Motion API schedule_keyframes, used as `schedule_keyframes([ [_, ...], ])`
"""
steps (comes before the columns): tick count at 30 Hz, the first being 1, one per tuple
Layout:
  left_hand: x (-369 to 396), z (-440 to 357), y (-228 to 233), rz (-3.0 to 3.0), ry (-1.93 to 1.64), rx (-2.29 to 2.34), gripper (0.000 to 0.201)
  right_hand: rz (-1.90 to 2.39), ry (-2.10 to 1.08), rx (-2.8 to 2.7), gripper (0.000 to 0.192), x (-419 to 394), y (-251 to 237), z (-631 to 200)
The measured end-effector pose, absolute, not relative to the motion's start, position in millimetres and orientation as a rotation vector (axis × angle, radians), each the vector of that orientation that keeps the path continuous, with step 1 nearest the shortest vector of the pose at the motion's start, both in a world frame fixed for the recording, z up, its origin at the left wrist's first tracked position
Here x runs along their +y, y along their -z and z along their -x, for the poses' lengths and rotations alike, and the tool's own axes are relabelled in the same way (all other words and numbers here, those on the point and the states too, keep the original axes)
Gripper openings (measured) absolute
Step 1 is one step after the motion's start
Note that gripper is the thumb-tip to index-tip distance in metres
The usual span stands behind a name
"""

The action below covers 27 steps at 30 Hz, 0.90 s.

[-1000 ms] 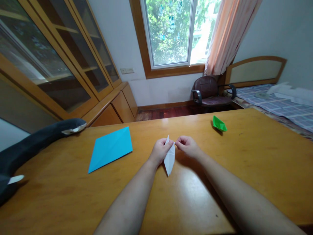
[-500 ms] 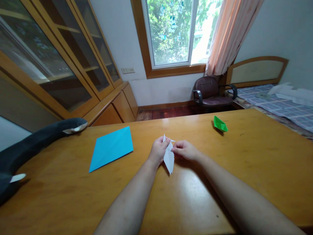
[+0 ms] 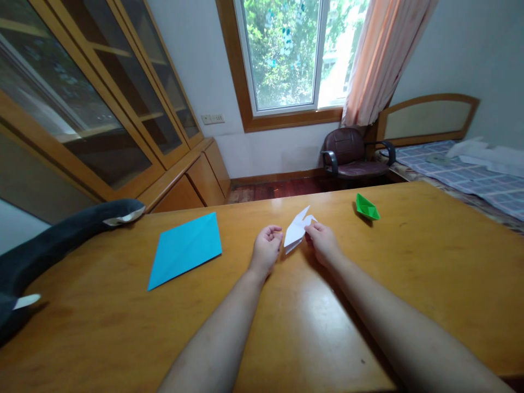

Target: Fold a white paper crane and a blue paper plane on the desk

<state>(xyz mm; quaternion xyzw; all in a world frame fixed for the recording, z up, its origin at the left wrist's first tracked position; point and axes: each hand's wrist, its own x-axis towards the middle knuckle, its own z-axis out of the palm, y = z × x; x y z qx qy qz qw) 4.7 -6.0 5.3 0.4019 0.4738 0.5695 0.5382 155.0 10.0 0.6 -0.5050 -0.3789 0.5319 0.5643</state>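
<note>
A white origami crane (image 3: 295,231) is pinched between the thumb and fingers of my right hand (image 3: 323,240), just above the table. Its wings are folded together, with pointed tips sticking out at the top. Close to its left side is my left hand (image 3: 266,246), holding nothing; its fingers are loosely curled with a gap to the thumb. On the table to the left lies a blue square sheet of paper (image 3: 186,250) with faint crease lines. Off to the right stands a small green paper boat (image 3: 367,207).
The wooden table (image 3: 409,262) spans the view. A dark grey and white plush toy (image 3: 69,232) lies along its left edge. Beyond are a glass-door cabinet (image 3: 164,164), a brown office chair (image 3: 347,153) by the window and a bed (image 3: 487,169).
My left hand has let go of the crane. My right hand now grips it, and the crane has turned and shifted up and to the right.
</note>
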Motion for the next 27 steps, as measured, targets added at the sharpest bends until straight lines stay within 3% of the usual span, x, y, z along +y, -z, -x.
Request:
schedule_keyframes([
  [4, -10, -8, -6, -0.984, -1.18, 1.114, 0.024, 1.128, -1.251, -0.74, 0.028, 13, 1, -156],
  [11, -9, -11, -6, -0.841, -1.177, 1.063, 0.031, 1.095, -1.287, -0.798, 0.022, 7, -1, -150],
  [17, -10, -10, -11, -0.697, -1.172, 0.89, 0.047, 1.055, -1.289, -1.003, 0.012, 0, -10, -143],
  [27, -5, -8, 2, -0.606, -1.226, 0.728, 0.044, 1.061, -1.084, -1.393, 0.012, -4, -5, -140],
])
